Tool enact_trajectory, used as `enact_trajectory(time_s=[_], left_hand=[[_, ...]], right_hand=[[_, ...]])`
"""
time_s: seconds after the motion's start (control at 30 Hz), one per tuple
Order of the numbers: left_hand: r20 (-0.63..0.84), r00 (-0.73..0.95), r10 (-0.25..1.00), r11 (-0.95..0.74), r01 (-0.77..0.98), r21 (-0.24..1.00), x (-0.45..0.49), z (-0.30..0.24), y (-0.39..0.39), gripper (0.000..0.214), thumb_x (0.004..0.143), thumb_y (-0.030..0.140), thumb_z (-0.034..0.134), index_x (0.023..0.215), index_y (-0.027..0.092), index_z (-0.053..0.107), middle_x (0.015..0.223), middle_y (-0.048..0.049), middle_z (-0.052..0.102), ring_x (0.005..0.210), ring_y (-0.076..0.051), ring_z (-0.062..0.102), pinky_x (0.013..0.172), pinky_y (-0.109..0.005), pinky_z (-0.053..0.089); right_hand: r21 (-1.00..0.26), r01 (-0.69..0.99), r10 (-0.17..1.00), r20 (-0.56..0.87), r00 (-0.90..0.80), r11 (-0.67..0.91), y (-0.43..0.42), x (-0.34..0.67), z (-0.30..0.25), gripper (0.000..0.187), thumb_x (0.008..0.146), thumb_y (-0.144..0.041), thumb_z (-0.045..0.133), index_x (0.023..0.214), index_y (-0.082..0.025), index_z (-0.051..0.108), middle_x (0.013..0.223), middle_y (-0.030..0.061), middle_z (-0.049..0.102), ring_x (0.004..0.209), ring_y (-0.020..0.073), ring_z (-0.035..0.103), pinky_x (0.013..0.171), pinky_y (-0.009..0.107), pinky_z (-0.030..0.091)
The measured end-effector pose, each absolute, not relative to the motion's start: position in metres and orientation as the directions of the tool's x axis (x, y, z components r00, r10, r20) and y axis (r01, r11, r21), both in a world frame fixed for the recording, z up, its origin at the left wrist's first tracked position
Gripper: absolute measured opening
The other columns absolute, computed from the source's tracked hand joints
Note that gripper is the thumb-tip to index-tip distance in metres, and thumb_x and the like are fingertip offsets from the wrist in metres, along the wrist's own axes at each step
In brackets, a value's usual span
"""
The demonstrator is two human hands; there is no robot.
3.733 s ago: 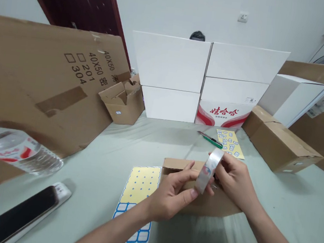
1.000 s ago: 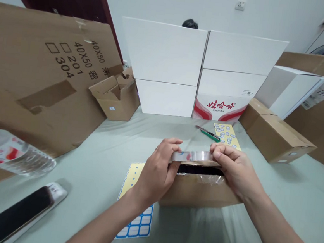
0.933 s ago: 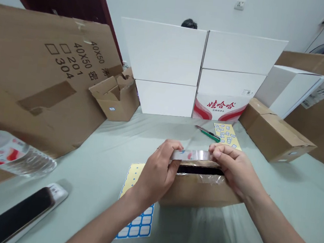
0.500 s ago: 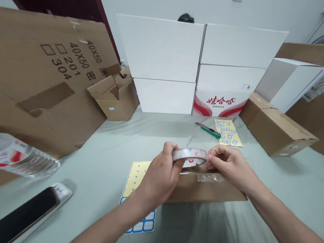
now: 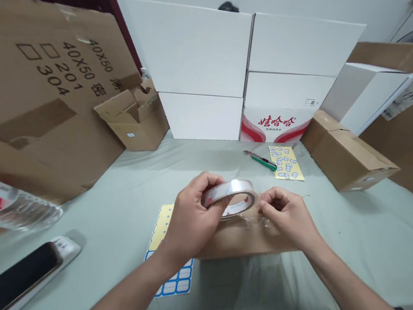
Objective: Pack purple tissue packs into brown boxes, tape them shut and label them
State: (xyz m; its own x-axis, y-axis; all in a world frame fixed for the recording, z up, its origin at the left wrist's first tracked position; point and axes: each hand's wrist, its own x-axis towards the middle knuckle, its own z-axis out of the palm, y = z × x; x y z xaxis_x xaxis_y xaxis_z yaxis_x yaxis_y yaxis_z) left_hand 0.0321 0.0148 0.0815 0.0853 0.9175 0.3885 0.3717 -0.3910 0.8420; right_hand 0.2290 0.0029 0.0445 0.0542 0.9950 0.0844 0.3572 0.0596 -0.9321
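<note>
My left hand [image 5: 194,216] is closed around the left side of a roll of clear tape [image 5: 229,189], which is tilted over a small brown cardboard box [image 5: 246,244]. To the right of the roll, my right hand [image 5: 287,215] is closed in a pinch, its fingertips slightly apart from the roll. Whatever lies between those fingertips is too small and see-through to make out. Shiny clear tape shows on the top of the box, under my hands. Partly beneath my left forearm lies a yellow and blue label sheet [image 5: 184,274].
A green utility knife [image 5: 264,162] and a yellow sticker sheet [image 5: 287,163] lie farther back. Small brown boxes stand at left [image 5: 138,127] and right [image 5: 355,162]. White cartons [image 5: 203,50] close off the back. A water bottle [image 5: 10,205] and a phone [image 5: 13,277] are at left.
The tape roll has tipped, showing more of its inner ring. My right fingertips have come slightly away from the roll's edge. The whole view has shifted a little.
</note>
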Motion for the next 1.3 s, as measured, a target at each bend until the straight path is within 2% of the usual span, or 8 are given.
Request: enact_trajectory(time_s=[0.1, 0.17, 0.27, 0.43, 0.6, 0.77, 1.07, 1.3], left_hand=[[0.238, 0.089, 0.967, -0.254, 0.276, 0.927, 0.033, 0.083, 0.014, 0.019, 0.078, 0.036, 0.063, 0.074, 0.020, 0.057, 0.060, 0.0047, 0.054, 0.054, -0.011, 0.051, 0.051, -0.020, 0.043], [0.220, 0.070, 0.973, -0.231, 0.349, 0.908, 0.027, 0.085, 0.012, 0.016, 0.075, 0.033, 0.062, 0.070, 0.020, 0.055, 0.056, 0.0063, 0.050, 0.049, -0.009, 0.046, 0.047, -0.019, 0.039], [0.278, 0.064, 0.959, -0.264, 0.564, 0.782, 0.011, 0.090, 0.007, 0.003, 0.068, 0.021, 0.058, 0.071, 0.021, 0.058, 0.054, 0.0079, 0.048, 0.046, -0.009, 0.041, 0.045, -0.018, 0.034], [0.312, 0.219, 0.924, -0.367, 0.731, 0.575, -0.002, 0.094, 0.001, 0.012, 0.074, 0.019, 0.052, 0.082, 0.023, 0.059, 0.063, 0.0059, 0.057, 0.050, -0.011, 0.048, 0.049, -0.022, 0.036], [0.207, 0.262, 0.942, -0.323, 0.553, 0.768, -0.009, 0.079, 0.016, 0.009, 0.080, 0.029, 0.060, 0.082, 0.021, 0.058, 0.066, 0.0034, 0.060, 0.054, -0.012, 0.054, 0.049, -0.021, 0.040], [0.246, 0.367, 0.897, -0.342, 0.226, 0.912, -0.020, 0.050, 0.026, 0.044, 0.086, 0.061, 0.057, 0.071, 0.019, 0.056, 0.068, -0.0009, 0.060, 0.069, -0.017, 0.064, 0.063, -0.025, 0.051], [0.339, 0.191, 0.921, -0.389, 0.431, 0.814, -0.014, 0.044, 0.016, 0.040, 0.093, 0.059, 0.047, 0.082, 0.021, 0.050, 0.067, 0.0013, 0.064, 0.066, -0.015, 0.070, 0.059, -0.021, 0.050], [0.377, 0.195, 0.906, -0.422, 0.510, 0.750, -0.013, 0.042, 0.020, 0.040, 0.094, 0.060, 0.044, 0.081, 0.022, 0.048, 0.062, 0.0022, 0.059, 0.052, -0.014, 0.060, 0.051, -0.023, 0.046]], right_hand=[[-0.942, 0.331, 0.996, 0.073, 0.048, 0.053, 0.004, 0.231, 0.044, 0.007, 0.072, -0.024, 0.060, 0.068, -0.019, 0.057, 0.071, 0.0012, 0.065, 0.066, 0.0154, 0.060, 0.061, 0.028, 0.044], [-0.949, 0.314, 0.996, 0.065, 0.063, 0.042, 0.002, 0.232, 0.045, 0.008, 0.072, -0.024, 0.060, 0.068, -0.019, 0.056, 0.070, 0.0015, 0.065, 0.066, 0.0161, 0.061, 0.061, 0.028, 0.045], [-0.959, 0.283, 0.995, 0.058, 0.079, 0.034, -0.001, 0.236, 0.049, 0.008, 0.070, -0.024, 0.061, 0.065, -0.020, 0.056, 0.068, 0.0011, 0.064, 0.067, 0.0175, 0.062, 0.061, 0.029, 0.045], [-0.947, 0.318, 0.998, 0.026, -0.055, 0.042, -0.001, 0.248, 0.061, 0.008, 0.065, -0.021, 0.058, 0.058, -0.020, 0.054, 0.075, 0.0031, 0.065, 0.086, 0.0230, 0.066, 0.071, 0.031, 0.047], [-0.839, 0.531, 0.991, 0.066, -0.119, 0.120, 0.000, 0.258, 0.064, 0.012, 0.066, -0.022, 0.053, 0.055, -0.020, 0.052, 0.102, 0.0076, 0.064, 0.101, 0.0251, 0.060, 0.075, 0.035, 0.045], [-0.762, 0.629, 0.987, 0.096, -0.126, 0.154, -0.004, 0.261, 0.056, 0.013, 0.069, -0.022, 0.054, 0.056, -0.020, 0.052, 0.113, 0.0073, 0.059, 0.119, 0.0258, 0.051, 0.093, 0.039, 0.041], [-0.701, 0.680, 0.976, 0.117, -0.185, 0.213, 0.004, 0.258, 0.055, 0.018, 0.071, -0.019, 0.054, 0.054, -0.021, 0.049, 0.107, 0.0086, 0.059, 0.116, 0.0266, 0.051, 0.096, 0.044, 0.041], [-0.592, 0.753, 0.958, 0.152, -0.245, 0.287, 0.006, 0.256, 0.054, 0.018, 0.074, -0.015, 0.053, 0.057, -0.020, 0.049, 0.104, 0.0096, 0.055, 0.114, 0.0279, 0.051, 0.093, 0.045, 0.044]])
